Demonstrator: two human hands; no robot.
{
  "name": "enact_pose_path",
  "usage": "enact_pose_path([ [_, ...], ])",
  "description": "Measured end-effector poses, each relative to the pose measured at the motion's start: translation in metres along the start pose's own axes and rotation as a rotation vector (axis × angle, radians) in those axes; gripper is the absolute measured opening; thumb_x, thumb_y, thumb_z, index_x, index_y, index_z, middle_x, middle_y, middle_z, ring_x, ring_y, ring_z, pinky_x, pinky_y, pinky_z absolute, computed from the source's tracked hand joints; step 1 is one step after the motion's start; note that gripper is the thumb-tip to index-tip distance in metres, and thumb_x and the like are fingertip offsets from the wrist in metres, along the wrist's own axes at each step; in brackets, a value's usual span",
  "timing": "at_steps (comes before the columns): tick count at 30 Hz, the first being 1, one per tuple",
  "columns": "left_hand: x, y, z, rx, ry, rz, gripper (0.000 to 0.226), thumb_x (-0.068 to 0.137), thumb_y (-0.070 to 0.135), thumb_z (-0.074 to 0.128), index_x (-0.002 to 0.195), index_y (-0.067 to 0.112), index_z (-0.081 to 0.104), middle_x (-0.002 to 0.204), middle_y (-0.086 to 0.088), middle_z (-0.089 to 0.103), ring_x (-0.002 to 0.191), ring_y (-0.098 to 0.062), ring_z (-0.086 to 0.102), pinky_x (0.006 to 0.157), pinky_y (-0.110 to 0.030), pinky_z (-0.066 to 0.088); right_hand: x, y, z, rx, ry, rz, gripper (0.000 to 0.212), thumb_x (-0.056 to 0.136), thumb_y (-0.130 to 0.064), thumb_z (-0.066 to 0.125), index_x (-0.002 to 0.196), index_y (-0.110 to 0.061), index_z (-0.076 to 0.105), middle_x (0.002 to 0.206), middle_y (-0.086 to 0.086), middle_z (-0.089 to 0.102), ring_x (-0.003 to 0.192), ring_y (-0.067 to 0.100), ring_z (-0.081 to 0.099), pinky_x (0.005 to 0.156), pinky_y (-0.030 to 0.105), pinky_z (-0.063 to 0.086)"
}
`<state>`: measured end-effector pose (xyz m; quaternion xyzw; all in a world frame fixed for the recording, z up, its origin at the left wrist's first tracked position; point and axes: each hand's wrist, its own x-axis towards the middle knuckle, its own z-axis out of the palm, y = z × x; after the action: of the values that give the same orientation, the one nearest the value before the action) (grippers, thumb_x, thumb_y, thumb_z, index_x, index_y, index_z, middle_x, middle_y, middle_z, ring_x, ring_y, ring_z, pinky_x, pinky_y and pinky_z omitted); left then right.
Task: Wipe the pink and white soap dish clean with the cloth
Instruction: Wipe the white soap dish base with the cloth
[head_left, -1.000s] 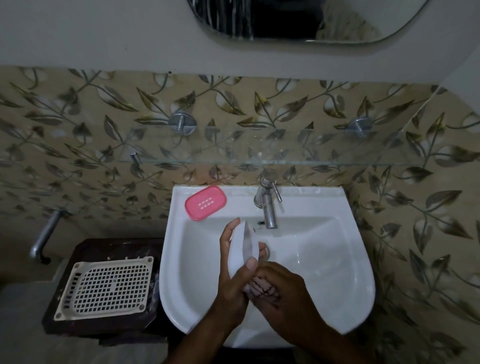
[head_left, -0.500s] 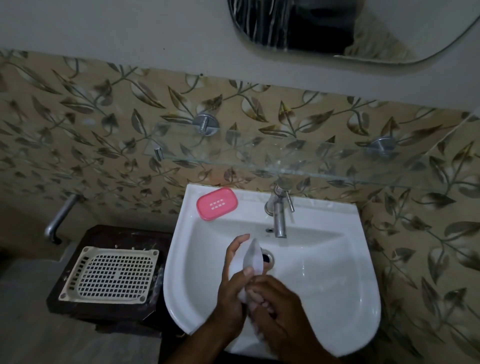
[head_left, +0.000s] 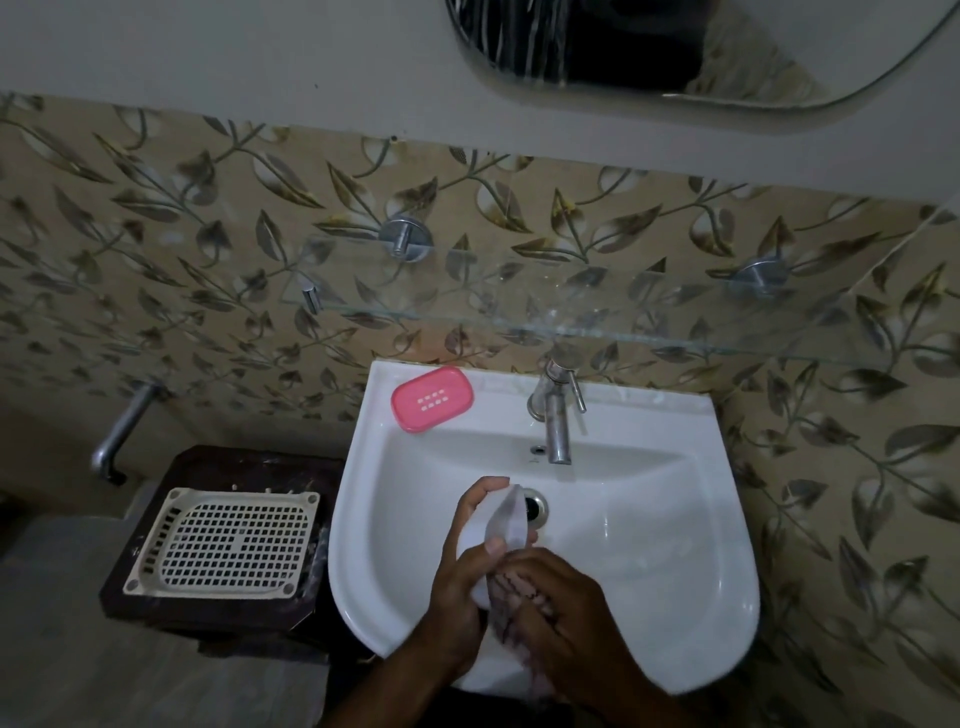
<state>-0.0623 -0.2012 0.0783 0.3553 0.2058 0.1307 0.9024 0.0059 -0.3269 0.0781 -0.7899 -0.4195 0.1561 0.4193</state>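
My left hand (head_left: 462, 566) holds the white half of the soap dish (head_left: 506, 519) upright on its edge over the basin, just left of the drain. My right hand (head_left: 561, 608) presses a pale patterned cloth (head_left: 511, 587) against the dish's lower end. The cloth is mostly hidden under my fingers. The pink half of the soap dish (head_left: 432, 398), with small slots in its middle, lies on the back left rim of the sink.
White sink (head_left: 649, 545) with a chrome tap (head_left: 557, 415) and drain (head_left: 535, 506). A glass shelf (head_left: 571, 322) juts out above the tap. Left of the sink, a cream perforated tray (head_left: 223, 540) rests on a dark stand. A chrome pipe (head_left: 122, 431) sticks out of the wall.
The camera has shifted, so the sink sits further right and lower. Both hands stay over the basin; the white dish has turned more edge-on while the cloth rubs its lower end.
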Motion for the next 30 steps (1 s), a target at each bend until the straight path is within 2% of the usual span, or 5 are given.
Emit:
enact_pose_path([
  [11,0.002,0.007,-0.001,0.088,-0.003,0.05,0.078,0.074,0.039,0.078,0.143,0.013,0.052,0.108,-0.025,0.07,0.096,-0.039,0.069,0.085,-0.042,0.059,0.005,-0.005,-0.002,0.019,0.003,-0.04,0.021,0.093,-0.024,0.06,0.11,-0.033,0.068,0.11,-0.019,0.066,0.101,0.005,0.067,0.082,0.024,0.055],
  [17,0.007,0.019,0.004,-0.044,0.034,-0.095,0.084,0.054,0.05,0.091,0.123,0.007,0.068,0.112,-0.021,0.069,0.1,-0.031,0.068,0.081,-0.037,0.059,0.0,0.011,-0.009,-0.236,-0.078,-0.169,0.045,0.089,-0.038,0.073,0.131,-0.032,0.056,0.131,-0.012,0.059,0.121,0.004,0.056,0.095,0.016,0.05],
  [22,0.012,0.034,-0.004,0.213,-0.074,-0.282,0.073,0.073,0.054,0.076,0.132,0.012,0.065,0.123,-0.015,0.067,0.111,-0.032,0.064,0.095,-0.042,0.049,0.005,0.019,-0.009,-0.23,0.049,-0.143,0.035,0.085,-0.038,0.078,0.116,-0.03,0.063,0.11,-0.014,0.069,0.099,0.006,0.066,0.079,0.023,0.057],
  [26,0.018,0.03,-0.008,0.578,-0.133,-0.054,0.11,0.067,0.082,0.072,0.152,0.019,0.042,0.149,-0.003,0.056,0.137,-0.021,0.054,0.117,-0.045,0.043,0.011,-0.014,-0.014,0.181,0.125,0.071,0.016,0.081,-0.034,0.078,0.096,-0.037,0.071,0.085,-0.018,0.073,0.078,0.003,0.072,0.071,0.018,0.054],
  [30,0.015,0.013,0.0,0.397,-0.051,0.179,0.075,0.068,0.077,0.076,0.114,0.018,0.073,0.113,-0.008,0.075,0.113,-0.024,0.07,0.097,-0.035,0.054,0.004,-0.022,0.005,0.127,0.085,0.006,0.014,0.084,-0.028,0.075,0.094,-0.034,0.068,0.085,-0.015,0.071,0.079,-0.001,0.069,0.071,0.015,0.055],
])
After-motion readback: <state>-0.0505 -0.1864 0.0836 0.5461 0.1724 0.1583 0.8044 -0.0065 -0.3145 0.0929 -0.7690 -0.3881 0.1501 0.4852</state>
